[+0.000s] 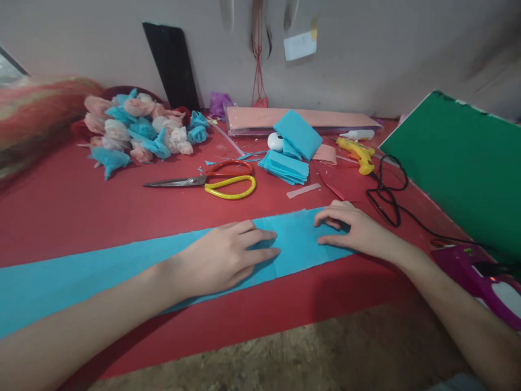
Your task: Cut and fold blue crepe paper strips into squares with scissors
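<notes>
A long strip of blue crepe paper (296, 239) lies across the red table cover, running off the left edge of the view. My left hand (232, 252) rests on it palm down, its fingers stretched out and pointing right. At the strip's right end is my right hand (345, 228), with thumb and bent fingers apart; nothing shows between them. Behind the strip lie scissors (230, 179) with one red and one yellow handle. Beyond my hands, a stack of folded blue paper pieces (285, 166) and another folded blue piece (298, 134) sit near a small white round object (275, 142).
Paper flowers (142, 127) in blue, peach and white are heaped at the back left. A yellow glue gun (358, 155) trails a black cable to a purple power strip (480, 277). A green board (459, 168) stands right. Packaged peach paper (301, 117) lies along the wall.
</notes>
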Motion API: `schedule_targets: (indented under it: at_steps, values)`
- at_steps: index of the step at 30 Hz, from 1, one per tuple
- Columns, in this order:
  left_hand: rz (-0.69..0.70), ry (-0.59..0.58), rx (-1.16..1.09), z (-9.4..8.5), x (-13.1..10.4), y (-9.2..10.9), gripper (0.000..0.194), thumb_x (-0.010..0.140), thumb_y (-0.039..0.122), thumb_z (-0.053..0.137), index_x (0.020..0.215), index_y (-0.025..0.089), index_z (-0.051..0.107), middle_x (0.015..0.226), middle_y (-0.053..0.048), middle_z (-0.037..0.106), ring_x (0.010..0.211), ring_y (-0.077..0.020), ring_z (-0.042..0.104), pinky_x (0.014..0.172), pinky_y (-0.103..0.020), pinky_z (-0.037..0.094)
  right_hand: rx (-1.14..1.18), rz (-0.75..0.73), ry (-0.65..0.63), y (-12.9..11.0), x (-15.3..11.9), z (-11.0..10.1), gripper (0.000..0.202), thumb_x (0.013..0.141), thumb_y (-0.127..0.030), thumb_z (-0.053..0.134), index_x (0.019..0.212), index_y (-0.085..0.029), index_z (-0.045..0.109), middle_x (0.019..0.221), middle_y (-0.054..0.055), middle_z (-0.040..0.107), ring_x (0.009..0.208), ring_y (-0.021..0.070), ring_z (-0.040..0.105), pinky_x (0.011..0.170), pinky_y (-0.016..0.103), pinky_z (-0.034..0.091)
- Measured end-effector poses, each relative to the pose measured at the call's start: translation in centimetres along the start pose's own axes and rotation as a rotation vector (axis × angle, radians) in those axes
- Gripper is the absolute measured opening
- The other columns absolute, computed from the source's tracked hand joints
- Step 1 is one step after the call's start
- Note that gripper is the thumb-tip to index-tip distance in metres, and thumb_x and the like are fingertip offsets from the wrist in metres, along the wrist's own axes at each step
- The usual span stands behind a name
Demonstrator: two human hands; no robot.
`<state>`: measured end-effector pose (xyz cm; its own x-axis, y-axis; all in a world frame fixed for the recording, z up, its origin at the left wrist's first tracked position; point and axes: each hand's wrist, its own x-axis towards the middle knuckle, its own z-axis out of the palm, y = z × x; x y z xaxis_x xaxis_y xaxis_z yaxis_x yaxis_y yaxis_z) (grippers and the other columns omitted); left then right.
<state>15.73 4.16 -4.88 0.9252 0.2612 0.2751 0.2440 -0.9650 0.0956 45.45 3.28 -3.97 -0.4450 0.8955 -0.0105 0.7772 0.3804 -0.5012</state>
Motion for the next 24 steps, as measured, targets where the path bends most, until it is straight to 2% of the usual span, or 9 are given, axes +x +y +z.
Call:
schedule_targets:
  at_steps: [3,9,12,15,18,24]
  values:
    - [-0.001,0.005,0.002,-0.1,0.0,0.0,0.035,0.094,0.017,0.035,0.117,0.018,0.061,0.12,-0.01,0.061,0.09,-0.0232,0.056,0.079,-0.038,0.051,-0.023,-0.003,-0.034,-0.1,-0.1,0.1,0.036,0.071,-0.055,0.068,0.089,-0.024,0.062,0.071,0.0,0.049,0.074,0.0201,0.047,0.072,0.034,0.038]
    - [0.0,0.011,-0.004,-0.1,0.0,0.1,0.034,0.094,0.017,0.035,0.116,0.017,0.061,0.12,-0.01,0.061,0.089,-0.0227,0.056,0.077,-0.037,0.051,-0.091,-0.015,-0.144,0.1,-0.6,-0.8,0.06,0.056,-0.058,0.076,0.104,-0.026,0.061,0.092,0.005,0.057,0.091,0.0253,0.047,0.08,0.039,0.041]
    - [-0.002,0.0,-0.007,-0.1,-0.1,0.1,0.034,0.094,0.017,0.035,0.117,0.017,0.06,0.121,-0.01,0.061,0.09,-0.0231,0.056,0.078,-0.038,0.051,-0.039,-0.092,-0.097,0.3,-0.6,-0.8,0.044,0.069,-0.055,0.069,0.101,-0.027,0.067,0.091,0.005,0.061,0.088,0.0229,0.051,0.084,0.04,0.039]
    - [-0.002,0.003,0.001,-0.1,0.0,0.1,0.035,0.094,0.017,0.034,0.117,0.018,0.061,0.12,-0.01,0.061,0.09,-0.0227,0.056,0.078,-0.037,0.051,0.028,-0.199,0.024,0.5,-0.3,-0.2,0.033,0.082,-0.05,0.058,0.096,-0.024,0.072,0.078,0.004,0.062,0.078,0.0195,0.052,0.077,0.036,0.041]
    - [-0.002,0.014,0.013,0.0,0.0,0.1,0.035,0.094,0.017,0.034,0.116,0.018,0.061,0.119,-0.01,0.061,0.09,-0.0215,0.056,0.078,-0.036,0.051,0.023,-0.225,0.074,0.6,0.0,0.4,0.036,0.083,-0.052,0.056,0.098,-0.023,0.073,0.071,0.004,0.061,0.07,0.0181,0.051,0.069,0.035,0.042]
    - [0.001,0.012,0.017,0.2,-0.1,0.0,0.035,0.094,0.018,0.034,0.116,0.018,0.061,0.121,-0.01,0.061,0.091,-0.0218,0.055,0.078,-0.036,0.051,-0.096,-0.172,0.042,0.9,-0.2,0.4,0.05,0.083,-0.058,0.051,0.114,-0.023,0.067,0.081,0.006,0.062,0.076,0.0192,0.051,0.076,0.037,0.043]
